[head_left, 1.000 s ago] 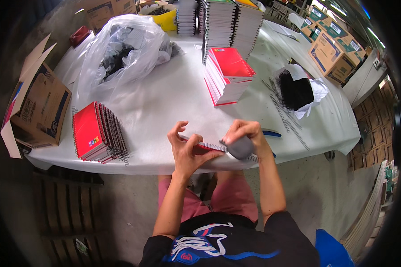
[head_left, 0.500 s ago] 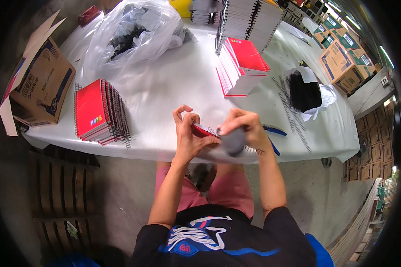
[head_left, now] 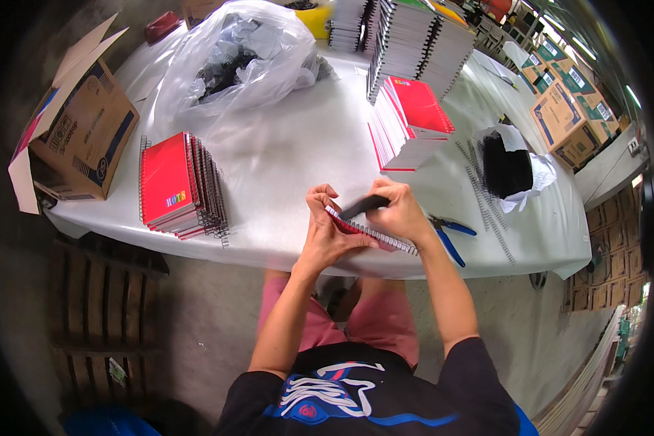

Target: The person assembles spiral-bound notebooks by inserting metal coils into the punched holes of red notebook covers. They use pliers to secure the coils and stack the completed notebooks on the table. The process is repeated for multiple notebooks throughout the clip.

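Observation:
My left hand [head_left: 325,229] is closed on a red spiral notebook [head_left: 350,225], held on edge over the front of the table with its wire-bound side up. A silver wire coil [head_left: 381,238] runs along that side toward my right wrist. My right hand [head_left: 401,207] grips a flat dark grey piece [head_left: 365,208], its kind unclear, against the coil near the end by my left fingers. Blue-handled pliers [head_left: 452,236] lie just right of my right hand. To the left stands a pile of red spiral notebooks [head_left: 168,182] with coils; behind my hands is a stack of red-covered books [head_left: 418,105].
Loose wire coils [head_left: 483,200] lie on the right beside a black bundle in white paper [head_left: 507,166]. A clear plastic bag of scraps [head_left: 232,65] and an open cardboard box [head_left: 87,134] stand at the left. Tall notebook stacks [head_left: 414,47] rise at the back on the white-covered table [head_left: 283,152].
My right hand has brought the dark piece, earlier blurred by motion lower over the notebook, up and left along the coil. The whole view has shifted slightly, with things now further right and lower.

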### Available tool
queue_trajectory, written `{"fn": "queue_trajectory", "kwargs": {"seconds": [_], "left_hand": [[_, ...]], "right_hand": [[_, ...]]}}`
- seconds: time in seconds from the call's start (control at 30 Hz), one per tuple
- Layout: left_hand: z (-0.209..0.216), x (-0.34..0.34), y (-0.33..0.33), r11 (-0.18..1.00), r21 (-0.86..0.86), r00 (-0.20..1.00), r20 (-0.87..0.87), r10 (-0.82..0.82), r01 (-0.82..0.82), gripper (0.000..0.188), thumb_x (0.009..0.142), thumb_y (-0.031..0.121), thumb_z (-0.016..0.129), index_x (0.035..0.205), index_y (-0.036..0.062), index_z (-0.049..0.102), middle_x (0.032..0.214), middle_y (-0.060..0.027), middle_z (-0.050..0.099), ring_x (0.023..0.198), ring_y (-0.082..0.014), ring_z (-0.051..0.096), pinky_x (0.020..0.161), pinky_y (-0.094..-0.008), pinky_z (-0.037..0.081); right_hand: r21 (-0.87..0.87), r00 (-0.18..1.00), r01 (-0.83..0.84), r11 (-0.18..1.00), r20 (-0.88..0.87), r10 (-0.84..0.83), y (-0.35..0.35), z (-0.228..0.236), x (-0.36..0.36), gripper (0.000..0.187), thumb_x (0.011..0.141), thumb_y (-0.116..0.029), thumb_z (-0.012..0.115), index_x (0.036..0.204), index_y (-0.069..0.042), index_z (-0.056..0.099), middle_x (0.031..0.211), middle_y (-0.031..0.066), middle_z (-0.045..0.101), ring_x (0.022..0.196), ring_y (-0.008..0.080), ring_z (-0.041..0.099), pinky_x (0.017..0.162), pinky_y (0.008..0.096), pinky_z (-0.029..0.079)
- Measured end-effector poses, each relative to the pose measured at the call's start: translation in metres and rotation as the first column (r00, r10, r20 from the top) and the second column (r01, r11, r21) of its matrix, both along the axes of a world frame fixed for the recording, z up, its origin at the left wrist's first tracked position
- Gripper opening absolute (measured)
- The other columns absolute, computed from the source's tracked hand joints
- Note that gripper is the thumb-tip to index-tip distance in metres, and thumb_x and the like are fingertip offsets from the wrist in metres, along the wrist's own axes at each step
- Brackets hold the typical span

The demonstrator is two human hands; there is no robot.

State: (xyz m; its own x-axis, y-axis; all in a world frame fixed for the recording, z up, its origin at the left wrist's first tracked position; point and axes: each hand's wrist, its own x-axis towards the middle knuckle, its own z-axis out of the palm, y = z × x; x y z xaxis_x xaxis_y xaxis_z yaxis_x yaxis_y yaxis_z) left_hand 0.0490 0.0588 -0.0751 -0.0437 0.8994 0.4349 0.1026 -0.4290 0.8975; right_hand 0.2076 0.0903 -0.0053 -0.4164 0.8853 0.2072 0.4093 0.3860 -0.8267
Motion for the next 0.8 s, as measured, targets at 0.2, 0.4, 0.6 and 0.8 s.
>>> {"fn": "queue_trajectory", "kwargs": {"seconds": [0.2,0.4,0.6,0.8], "left_hand": [[-0.007,0.003,-0.005,0.997,0.072,0.998,-0.047,-0.031,0.035,0.098,0.041,0.041,0.093,0.101,0.0100,0.022,0.101,-0.0118,0.029,0.101,-0.0254,0.035,0.086,-0.0370,0.039],[-0.011,-0.006,-0.001,0.996,0.075,0.998,0.024,-0.057,0.055,0.042,0.084,0.016,0.067,0.100,0.0044,0.029,0.093,-0.0097,0.034,0.087,-0.0221,0.038,0.086,-0.0307,0.035],[0.001,0.001,-0.004,0.990,-0.084,0.881,0.469,-0.063,0.116,0.029,0.083,0.000,0.067,0.107,0.0064,0.051,0.085,0.0012,0.053,0.073,-0.0063,0.046,0.067,-0.0192,0.039],[0.026,0.006,-0.019,0.986,-0.080,0.783,0.599,0.167,-0.149,0.050,0.075,-0.001,0.074,0.121,0.0059,0.054,0.087,-0.0005,0.059,0.075,-0.0064,0.052,0.069,-0.0210,0.044]], "right_hand": [[-0.011,0.997,0.020,1.000,-0.078,-0.021,-0.009,0.000,-0.005,0.028,0.060,0.009,0.065,0.084,-0.005,0.072,0.070,0.0049,0.051,0.067,0.0147,0.052,0.059,0.0273,0.041],[0.440,0.900,0.352,0.826,0.082,-0.428,-0.001,-0.002,0.034,0.022,0.065,0.002,0.064,0.084,-0.007,0.070,0.078,0.0106,0.056,0.076,0.0292,0.058,0.068,0.0391,0.047],[0.525,0.478,0.576,0.627,0.406,-0.779,-0.010,-0.025,0.134,0.045,0.071,0.005,0.059,0.113,-0.012,0.061,0.111,0.0118,0.054,0.110,0.0316,0.050,0.091,0.0503,0.041],[0.381,0.581,0.587,0.714,0.416,-0.699,-0.084,-0.006,0.099,0.060,0.081,-0.008,0.059,0.137,-0.021,0.041,0.140,0.0109,0.036,0.132,0.0320,0.030,0.102,0.0635,0.023]]}}
